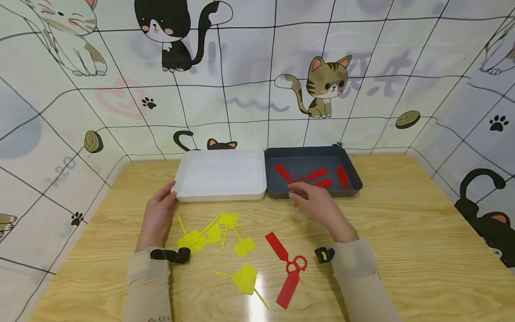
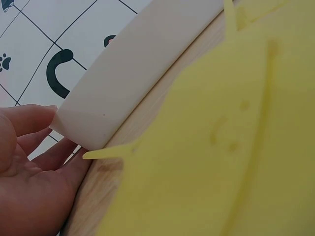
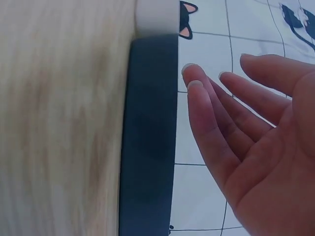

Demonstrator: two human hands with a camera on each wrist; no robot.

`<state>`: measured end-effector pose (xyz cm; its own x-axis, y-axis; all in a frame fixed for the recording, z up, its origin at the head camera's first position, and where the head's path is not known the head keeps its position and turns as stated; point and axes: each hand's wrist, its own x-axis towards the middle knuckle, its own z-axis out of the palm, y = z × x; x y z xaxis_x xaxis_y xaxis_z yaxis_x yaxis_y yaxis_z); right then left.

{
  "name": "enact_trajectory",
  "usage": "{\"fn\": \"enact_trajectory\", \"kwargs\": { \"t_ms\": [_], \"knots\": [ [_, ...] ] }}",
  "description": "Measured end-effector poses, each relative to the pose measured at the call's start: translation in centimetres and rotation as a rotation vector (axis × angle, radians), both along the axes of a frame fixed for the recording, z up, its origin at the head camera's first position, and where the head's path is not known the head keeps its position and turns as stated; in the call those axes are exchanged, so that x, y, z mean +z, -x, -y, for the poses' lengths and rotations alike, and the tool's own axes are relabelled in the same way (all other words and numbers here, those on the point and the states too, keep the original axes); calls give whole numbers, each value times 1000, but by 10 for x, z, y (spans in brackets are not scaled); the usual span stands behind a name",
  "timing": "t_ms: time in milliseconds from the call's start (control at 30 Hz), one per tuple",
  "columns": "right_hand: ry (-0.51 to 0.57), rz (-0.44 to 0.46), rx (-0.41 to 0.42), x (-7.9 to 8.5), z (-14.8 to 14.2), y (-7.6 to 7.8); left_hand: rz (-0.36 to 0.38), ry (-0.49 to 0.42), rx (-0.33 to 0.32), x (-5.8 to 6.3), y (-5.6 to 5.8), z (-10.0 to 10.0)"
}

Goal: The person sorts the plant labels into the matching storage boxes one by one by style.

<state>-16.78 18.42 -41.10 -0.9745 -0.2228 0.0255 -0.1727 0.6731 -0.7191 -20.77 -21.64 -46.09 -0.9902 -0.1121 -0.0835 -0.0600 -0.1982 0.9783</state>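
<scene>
My left hand (image 1: 158,213) holds the left side of a white tray (image 1: 220,196) near its front corner. In the left wrist view, the thumb and fingers (image 2: 30,118) lie around that corner. My right hand (image 1: 311,203) hovers over the front edge of a dark grey tray (image 1: 277,156), its fingers loosely bent. Nothing shows between those fingers (image 3: 204,110) in the right wrist view. Several red tags (image 1: 318,174) with rings lie in the grey tray. Two more red tags (image 1: 288,290), rings overlapping, lie on the table in front of it.
Several yellow tags (image 1: 244,247) with thin stems lie on the wooden table (image 1: 402,250) before the white tray. Closer to me are more yellow tags (image 1: 245,278), overlapping. The two trays stand side by side against a cat-printed backdrop (image 1: 249,58).
</scene>
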Motion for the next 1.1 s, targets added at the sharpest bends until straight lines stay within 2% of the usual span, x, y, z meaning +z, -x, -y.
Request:
{"fn": "enact_trajectory", "kwargs": {
  "t_ms": [200,400,500,833,1100],
  "knots": [
    [-129,-4,70,-8,3,-11,-4,-3,3,1,0,-1],
    [-248,94,249,-13,-1,-25,-9,-5,-1,-7,5,2],
    [-284,100,303,-15,-1,-32,-10,7,4,-9,6,3],
    [-358,147,360,-13,-2,-60,-1,2,8,-9,5,5],
    [-449,161,390,-11,2,-68,-5,-15,11,-10,6,4]
  ]
}}
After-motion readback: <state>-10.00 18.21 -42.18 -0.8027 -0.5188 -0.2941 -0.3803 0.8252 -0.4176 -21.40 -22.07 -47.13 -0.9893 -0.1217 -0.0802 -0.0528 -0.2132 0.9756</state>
